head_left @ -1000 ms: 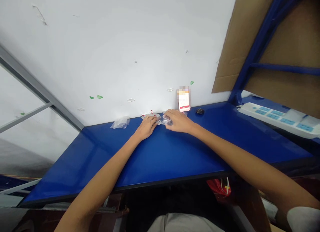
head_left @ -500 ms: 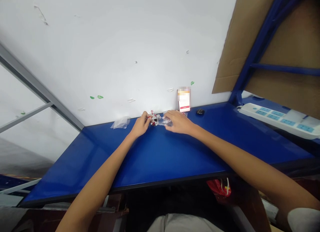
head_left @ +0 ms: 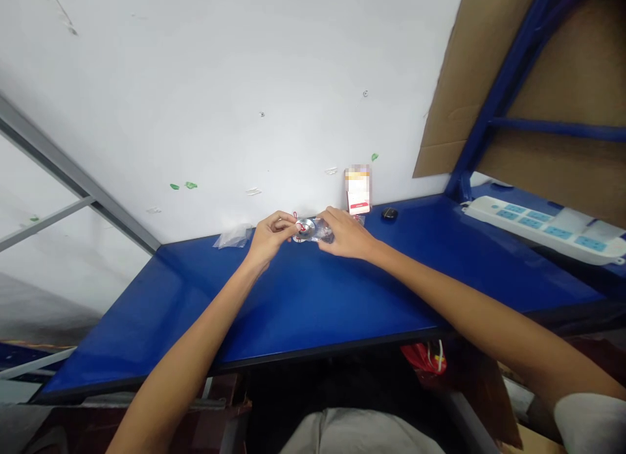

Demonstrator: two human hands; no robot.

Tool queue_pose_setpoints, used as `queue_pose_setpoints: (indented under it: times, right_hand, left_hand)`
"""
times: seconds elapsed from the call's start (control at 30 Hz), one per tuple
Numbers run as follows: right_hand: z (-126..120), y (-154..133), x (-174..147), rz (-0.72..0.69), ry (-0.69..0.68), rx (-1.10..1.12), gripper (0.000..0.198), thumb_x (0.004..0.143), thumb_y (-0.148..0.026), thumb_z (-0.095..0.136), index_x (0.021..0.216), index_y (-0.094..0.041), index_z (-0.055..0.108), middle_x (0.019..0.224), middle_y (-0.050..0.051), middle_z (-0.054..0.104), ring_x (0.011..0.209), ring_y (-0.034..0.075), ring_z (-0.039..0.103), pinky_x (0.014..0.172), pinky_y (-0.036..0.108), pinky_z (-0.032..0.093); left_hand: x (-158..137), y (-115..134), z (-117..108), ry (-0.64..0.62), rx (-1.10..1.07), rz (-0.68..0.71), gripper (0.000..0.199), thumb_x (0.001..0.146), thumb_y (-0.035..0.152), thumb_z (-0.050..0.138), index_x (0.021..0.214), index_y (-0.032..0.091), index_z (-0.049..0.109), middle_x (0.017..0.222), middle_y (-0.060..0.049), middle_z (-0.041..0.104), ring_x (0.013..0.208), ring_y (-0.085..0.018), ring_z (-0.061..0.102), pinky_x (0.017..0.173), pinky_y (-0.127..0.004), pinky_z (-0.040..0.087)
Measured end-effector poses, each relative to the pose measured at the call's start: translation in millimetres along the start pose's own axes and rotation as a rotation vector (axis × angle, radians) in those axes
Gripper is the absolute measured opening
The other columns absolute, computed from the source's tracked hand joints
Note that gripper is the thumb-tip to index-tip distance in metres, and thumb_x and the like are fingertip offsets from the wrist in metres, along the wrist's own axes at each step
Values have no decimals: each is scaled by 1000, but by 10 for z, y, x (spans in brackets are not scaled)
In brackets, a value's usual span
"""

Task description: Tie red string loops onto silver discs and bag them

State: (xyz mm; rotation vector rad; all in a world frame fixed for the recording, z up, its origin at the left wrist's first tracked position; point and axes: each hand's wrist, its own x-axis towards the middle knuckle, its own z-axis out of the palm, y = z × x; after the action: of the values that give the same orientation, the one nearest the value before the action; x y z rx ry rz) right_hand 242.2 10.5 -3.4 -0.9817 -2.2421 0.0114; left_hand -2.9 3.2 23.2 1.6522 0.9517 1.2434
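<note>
Near the back edge of the blue table point(head_left: 313, 297), my left hand point(head_left: 271, 237) pinches a small shiny silver disc with a red cord point(head_left: 306, 228). A thin red loop stands up beside the fingertips. My right hand point(head_left: 346, 233) is closed around a clear plastic bag point(head_left: 323, 230) whose left end meets the disc. Something dark shows inside the bag, too small to name. Whether the disc lies in the bag's mouth or just beside it, I cannot tell.
Another clear plastic bag point(head_left: 233, 236) lies left of my hands. A phone with a lit screen point(head_left: 359, 196) leans on the white wall behind my right hand. A small black object point(head_left: 389, 214) and a white power strip point(head_left: 542, 227) are on the right.
The silver piece has turned in my left hand, so a round shiny face now shows at the bag's end. My left fingers have shifted their pinch. The camera view has moved slightly.
</note>
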Motion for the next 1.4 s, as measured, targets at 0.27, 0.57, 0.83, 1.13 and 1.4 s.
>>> queue_pose_setpoints:
  times: [0.27, 0.57, 0.83, 1.13, 1.4]
  right_hand:
    - [32, -100, -7, -21, 11, 85, 40, 82, -26, 74, 117, -22, 57, 114, 10, 64, 105, 31, 60, 94, 43, 45]
    - [104, -144, 22, 291, 27, 682, 31, 80, -35, 77, 102, -24, 61, 89, -1, 59, 77, 19, 53, 70, 33, 39]
    - [115, -155, 42, 511, 25, 1438, 35, 73, -40, 87, 96, -22, 68, 75, -4, 48, 66, 14, 38, 60, 30, 28]
    - [158, -237, 26, 485, -108, 1497, 31, 74, -41, 83, 89, -22, 64, 77, -3, 46, 65, 14, 37, 60, 30, 26]
    - [201, -130, 7, 439, -153, 1273, 27, 79, -41, 81, 93, -24, 66, 79, -2, 52, 68, 16, 44, 62, 31, 32]
  left_hand:
    - [-102, 69, 168, -31, 64, -114, 35, 83, 49, 88, 94, 20, 72, 57, 2, 63, 47, -13, 56, 44, -24, 39]
    - [-241, 334, 99, 92, 348, 320, 23, 104, 43, 66, 110, 21, 72, 105, -5, 81, 67, -16, 70, 62, -28, 53]
    - [75, -394, -167, -38, 806, 240, 18, 99, 27, 63, 111, 22, 75, 105, -8, 79, 88, -27, 72, 88, -41, 56]
    - [238, -755, -174, -255, 943, 326, 18, 101, 25, 58, 102, 21, 76, 108, -13, 76, 109, -33, 69, 103, -51, 52]
    - [230, -336, -301, 18, 123, 78, 26, 106, 46, 57, 102, 21, 51, 118, -12, 77, 95, -23, 78, 80, -40, 64]
